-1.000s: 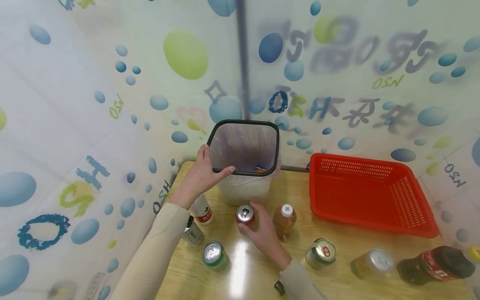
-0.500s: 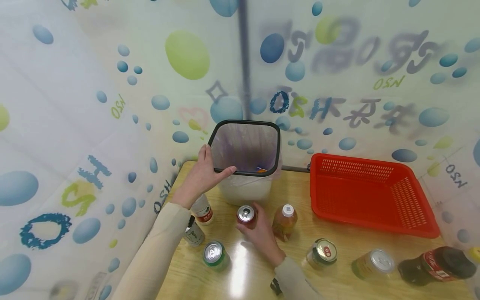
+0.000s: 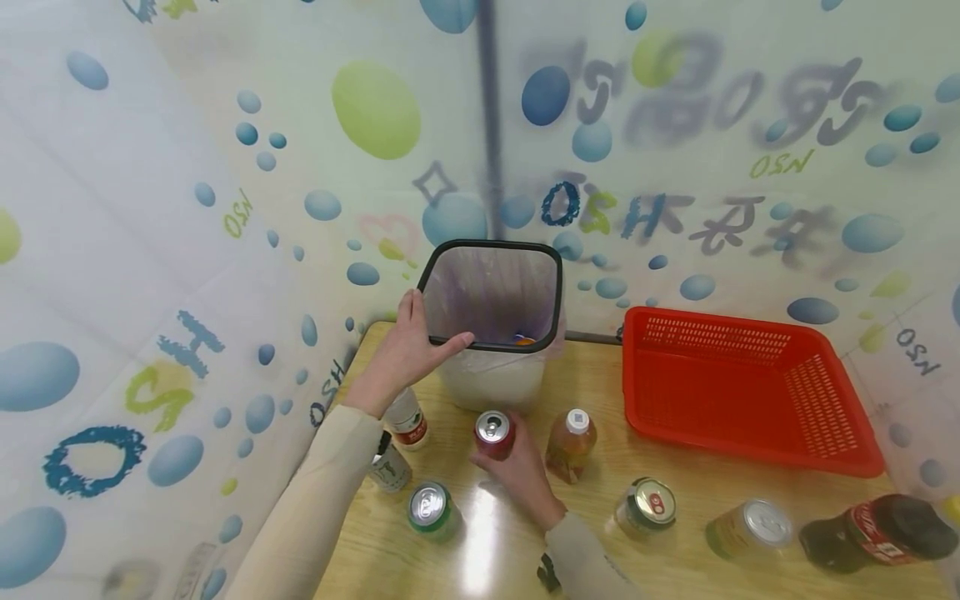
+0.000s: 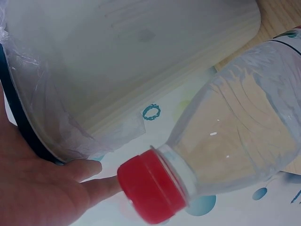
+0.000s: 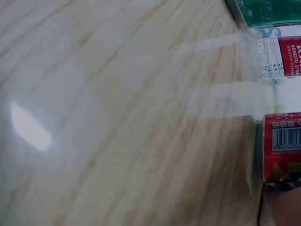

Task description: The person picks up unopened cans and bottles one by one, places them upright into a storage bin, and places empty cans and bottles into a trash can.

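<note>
My left hand (image 3: 407, 346) rests at the front left corner of a trash bin (image 3: 493, 379). Its fingers look straight along the outside, with the thumb stretched over the black rim. Beside this hand in the left wrist view is a clear bottle with a red cap (image 4: 151, 188). In front of the bin my right hand (image 3: 519, 471) holds a red drink can (image 3: 493, 440), fingers and thumb round its side. The can is upright; its barcode side (image 5: 284, 146) shows in the right wrist view. A bottle of amber drink (image 3: 572, 450) stands just right of that hand.
A green can (image 3: 433, 510) and a white can (image 3: 390, 468) stand at left. Further right are a dark can (image 3: 647, 507), a pale can (image 3: 750, 529) and a lying cola bottle (image 3: 873, 532). A red basket (image 3: 697, 392) sits behind them. Patterned sheets enclose the table.
My right wrist has shifted slightly left, and its fingers sit closer round the red can. The left hand stays on the bin's rim.
</note>
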A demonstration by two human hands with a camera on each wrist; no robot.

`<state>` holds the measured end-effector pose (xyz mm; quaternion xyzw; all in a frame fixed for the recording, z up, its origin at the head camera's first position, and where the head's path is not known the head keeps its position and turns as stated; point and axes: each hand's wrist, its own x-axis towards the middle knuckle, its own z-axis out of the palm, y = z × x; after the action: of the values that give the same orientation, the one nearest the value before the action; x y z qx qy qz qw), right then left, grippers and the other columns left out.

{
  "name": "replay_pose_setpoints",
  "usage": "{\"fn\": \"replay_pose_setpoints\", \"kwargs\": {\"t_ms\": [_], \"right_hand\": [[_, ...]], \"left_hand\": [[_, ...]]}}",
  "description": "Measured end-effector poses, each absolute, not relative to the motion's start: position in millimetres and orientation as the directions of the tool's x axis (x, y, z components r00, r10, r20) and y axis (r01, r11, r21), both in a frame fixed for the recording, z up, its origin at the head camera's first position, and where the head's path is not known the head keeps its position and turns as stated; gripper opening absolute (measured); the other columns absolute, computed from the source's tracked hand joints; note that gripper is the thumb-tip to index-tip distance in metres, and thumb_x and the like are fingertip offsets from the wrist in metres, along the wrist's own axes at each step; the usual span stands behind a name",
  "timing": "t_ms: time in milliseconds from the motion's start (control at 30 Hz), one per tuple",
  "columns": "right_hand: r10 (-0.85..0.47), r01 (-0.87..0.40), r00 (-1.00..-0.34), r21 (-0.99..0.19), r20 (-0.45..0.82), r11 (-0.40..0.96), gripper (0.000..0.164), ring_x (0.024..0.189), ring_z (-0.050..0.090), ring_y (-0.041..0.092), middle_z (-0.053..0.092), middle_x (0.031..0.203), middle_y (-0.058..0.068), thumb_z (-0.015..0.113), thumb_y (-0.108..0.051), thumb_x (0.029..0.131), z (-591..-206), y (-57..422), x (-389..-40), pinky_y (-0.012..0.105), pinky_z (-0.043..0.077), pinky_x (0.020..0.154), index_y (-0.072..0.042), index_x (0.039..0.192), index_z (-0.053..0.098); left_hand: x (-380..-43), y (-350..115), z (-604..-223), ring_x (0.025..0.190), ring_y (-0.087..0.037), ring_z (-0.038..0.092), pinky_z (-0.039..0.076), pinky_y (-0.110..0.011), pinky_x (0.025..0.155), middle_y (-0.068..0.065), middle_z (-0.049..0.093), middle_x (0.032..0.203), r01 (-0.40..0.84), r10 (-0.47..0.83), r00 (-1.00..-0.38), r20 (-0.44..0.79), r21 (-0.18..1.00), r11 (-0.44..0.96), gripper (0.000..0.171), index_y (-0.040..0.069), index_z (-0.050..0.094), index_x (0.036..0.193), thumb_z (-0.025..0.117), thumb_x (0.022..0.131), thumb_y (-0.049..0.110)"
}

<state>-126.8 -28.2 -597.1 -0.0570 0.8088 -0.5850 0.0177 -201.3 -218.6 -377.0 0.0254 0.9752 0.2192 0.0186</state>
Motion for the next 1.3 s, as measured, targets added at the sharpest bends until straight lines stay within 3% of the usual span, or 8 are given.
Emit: {"fn": "replay_pose_setpoints", "kwargs": {"t_ms": [367,933,1300], "right_hand": [[-0.116,-0.118,-0.990,-0.944,0.086,0.309,0.079,0.119,0.053,0.025,0.056,0.127,0.009,0.083,-0.041,0.075,-595.9,-27.3,-122.6,0.046,0.040,0.101,-0.008,0.135,0.043],[-0.153,-0.144,-0.982,-0.954,0.106,0.264,0.079,0.120,0.052,0.021,0.056,0.127,0.006,0.081,-0.044,0.076,-577.3,-23.4,-114.9,0.045,0.040,0.102,-0.011,0.136,0.041],[-0.111,-0.162,-0.984,-0.949,0.137,0.270,0.079,0.119,0.053,0.025,0.057,0.126,0.010,0.084,-0.035,0.075,-546.9,-16.0,-103.9,0.046,0.040,0.102,-0.006,0.135,0.042]], "left_hand": [[-200.9,-217.6,-375.6,0.134,-0.042,0.036,0.041,-0.051,0.100,-0.015,-0.007,0.160,0.046,0.060,-0.998,-0.021,0.426,0.903,0.128,0.003,-0.005,0.154,0.040,0.071,0.090],[-199.7,-216.9,-373.8,0.134,-0.042,0.035,0.040,-0.051,0.101,-0.015,-0.008,0.160,0.040,0.057,-0.998,-0.027,0.444,0.895,0.127,0.003,-0.005,0.154,0.042,0.072,0.089],[-199.7,-216.5,-374.9,0.134,-0.041,0.036,0.041,-0.051,0.100,-0.015,-0.009,0.160,0.040,0.062,-0.997,-0.037,0.432,0.901,0.128,0.003,-0.006,0.153,0.039,0.071,0.090]]}}
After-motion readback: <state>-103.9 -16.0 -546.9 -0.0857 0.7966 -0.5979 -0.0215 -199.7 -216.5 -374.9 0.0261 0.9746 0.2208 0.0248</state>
